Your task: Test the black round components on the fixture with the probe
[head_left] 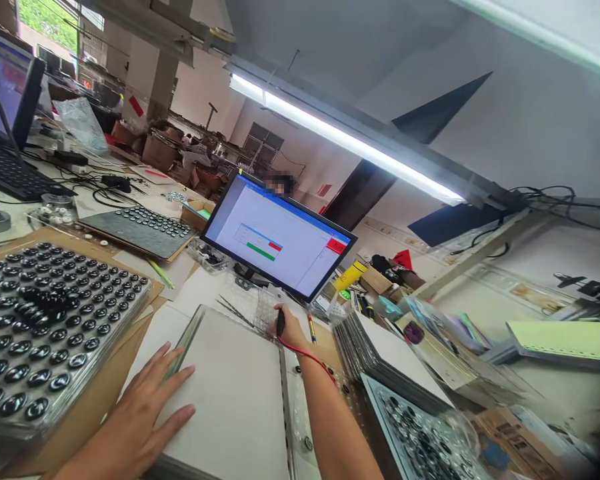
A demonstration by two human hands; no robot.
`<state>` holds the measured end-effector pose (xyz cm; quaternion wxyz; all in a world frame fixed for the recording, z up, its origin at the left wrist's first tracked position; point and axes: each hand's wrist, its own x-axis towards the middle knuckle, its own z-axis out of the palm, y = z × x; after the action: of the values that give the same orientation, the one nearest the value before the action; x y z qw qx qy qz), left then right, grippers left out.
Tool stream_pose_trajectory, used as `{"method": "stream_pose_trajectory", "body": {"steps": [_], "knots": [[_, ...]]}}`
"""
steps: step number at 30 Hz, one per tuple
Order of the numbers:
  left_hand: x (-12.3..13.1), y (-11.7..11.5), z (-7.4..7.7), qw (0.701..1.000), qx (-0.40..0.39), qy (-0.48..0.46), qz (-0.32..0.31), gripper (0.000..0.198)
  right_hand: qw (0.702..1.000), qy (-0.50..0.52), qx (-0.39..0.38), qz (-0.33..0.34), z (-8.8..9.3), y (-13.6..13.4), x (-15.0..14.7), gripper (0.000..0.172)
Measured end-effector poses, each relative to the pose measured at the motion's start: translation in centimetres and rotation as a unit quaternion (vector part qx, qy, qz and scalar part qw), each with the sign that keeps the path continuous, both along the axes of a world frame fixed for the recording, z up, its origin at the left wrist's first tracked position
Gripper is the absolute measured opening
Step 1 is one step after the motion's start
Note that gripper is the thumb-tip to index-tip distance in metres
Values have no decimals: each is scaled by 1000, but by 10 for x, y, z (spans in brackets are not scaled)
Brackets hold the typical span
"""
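Note:
My left hand [143, 407] lies with spread fingers over the left edge of a flat white board [235, 387]. Beyond the board's far right corner, my right hand [293, 331] is closed around a black pen-shaped probe [280, 323]. A red cable [314, 357] runs from the probe back along my wrist. Right by that hand is a clear dimpled plastic sheet [266, 309]. Dark tweezers [234, 309] lie just left of the sheet. A yellow-and-red pen [312, 329] is to the right of my right hand. The probe's tip is hard to make out.
At left stands a tray of shiny black round parts [40, 353], several heaped on top. A grey board with small parts [145, 230] lies behind it. A monitor [280, 233] stands ahead. Stacked white-topped boards [395, 353] and a tray of loose round parts [420, 433] sit at right.

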<state>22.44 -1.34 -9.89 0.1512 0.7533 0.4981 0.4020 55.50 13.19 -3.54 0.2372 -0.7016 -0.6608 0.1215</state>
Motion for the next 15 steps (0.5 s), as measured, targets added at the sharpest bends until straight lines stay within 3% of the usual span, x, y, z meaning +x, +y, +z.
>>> {"method": "stream_pose_trajectory", "body": {"steps": [6,15], "knots": [[-1,3,-2,1000,-17,5,-2,45,985,-28,-29,-167,-10,1,8,32],[-4,3,-6,999,-44,-3,-17,49,972,50,1,-229,-16,3,8,30]]}}
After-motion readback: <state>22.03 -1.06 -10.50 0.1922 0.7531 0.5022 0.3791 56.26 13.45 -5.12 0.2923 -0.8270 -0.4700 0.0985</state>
